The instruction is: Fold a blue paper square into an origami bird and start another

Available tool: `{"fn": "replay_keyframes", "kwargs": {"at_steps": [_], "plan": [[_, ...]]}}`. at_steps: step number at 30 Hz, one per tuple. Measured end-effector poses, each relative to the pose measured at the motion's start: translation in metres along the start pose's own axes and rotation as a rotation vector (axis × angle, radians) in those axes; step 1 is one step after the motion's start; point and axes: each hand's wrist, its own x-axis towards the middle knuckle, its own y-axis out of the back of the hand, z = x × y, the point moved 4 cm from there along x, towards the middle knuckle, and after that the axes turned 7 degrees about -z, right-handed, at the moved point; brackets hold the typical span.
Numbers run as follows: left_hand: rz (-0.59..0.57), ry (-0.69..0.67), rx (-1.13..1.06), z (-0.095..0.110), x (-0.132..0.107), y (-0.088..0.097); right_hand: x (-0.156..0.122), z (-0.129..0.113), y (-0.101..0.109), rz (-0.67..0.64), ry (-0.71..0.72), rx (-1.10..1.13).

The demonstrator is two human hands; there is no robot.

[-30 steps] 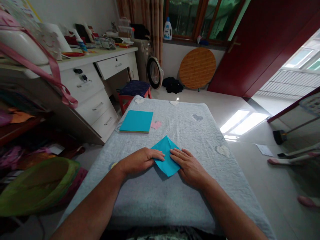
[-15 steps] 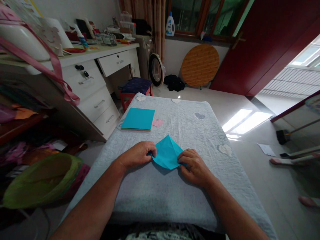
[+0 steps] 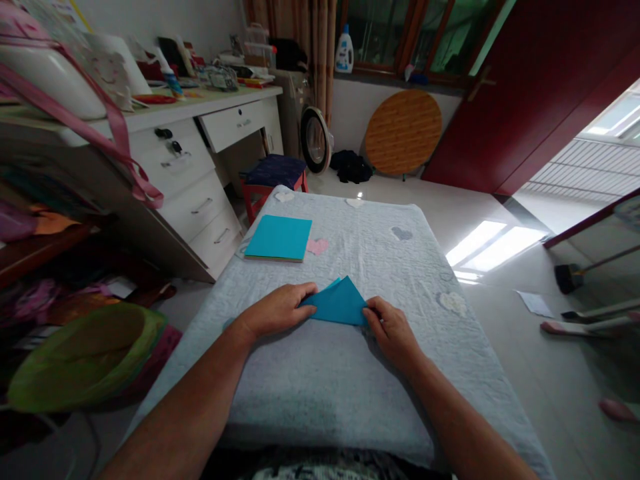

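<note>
A sheet of blue paper (image 3: 340, 304) is folded into a rough triangle, its peak pointing away from me and a lighter edge showing behind the upper left side. My left hand (image 3: 285, 307) pinches its left corner between thumb and fingers. At the right corner, my right hand (image 3: 393, 327) grips the paper the same way. Beyond my left hand lies a square stack of paper (image 3: 280, 237) with a blue sheet on top. Both hands are low over the cloth-covered table (image 3: 320, 387).
A stool with a dark cushion (image 3: 275, 171) stands past the table's far left corner. White drawers (image 3: 200, 207) line the left side, with a green-lined bin (image 3: 85, 353) nearer me. A round wooden board (image 3: 404, 131) leans against the far wall.
The blue paper has gone from an opened diamond to a folded triangle, its near part brought up and away from me. Both hands still hold its side corners.
</note>
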Motion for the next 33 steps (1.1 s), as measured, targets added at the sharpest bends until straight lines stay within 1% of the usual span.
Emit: {"fn": "replay_keyframes", "kwargs": {"at_steps": [5,7,9,11,13,17,22,33], "plan": [[0.167,0.079,0.011,0.006,0.006,-0.009,0.007,0.004,-0.007,0.035,-0.114,-0.012],[0.215,0.096,0.017,0.007,0.009,-0.016,0.009,0.004,-0.009,0.044,-0.132,-0.031],[0.238,0.102,0.041,0.007,0.012,-0.021,0.009,0.003,-0.009,0.047,-0.129,-0.063],[0.226,0.093,0.094,0.006,0.014,-0.026,0.01,0.001,-0.009,0.043,-0.111,-0.1],[0.187,0.091,0.163,0.006,0.015,-0.028,0.01,-0.001,-0.008,0.031,-0.085,-0.126],[0.133,0.13,0.262,0.007,0.015,-0.029,0.009,-0.005,-0.006,-0.005,-0.036,-0.133],[0.148,0.121,0.292,0.008,0.013,-0.028,0.01,-0.004,-0.006,-0.011,-0.021,-0.134],[0.174,0.137,0.284,0.002,0.016,-0.03,0.011,0.0,-0.008,-0.006,-0.038,-0.151]]}}
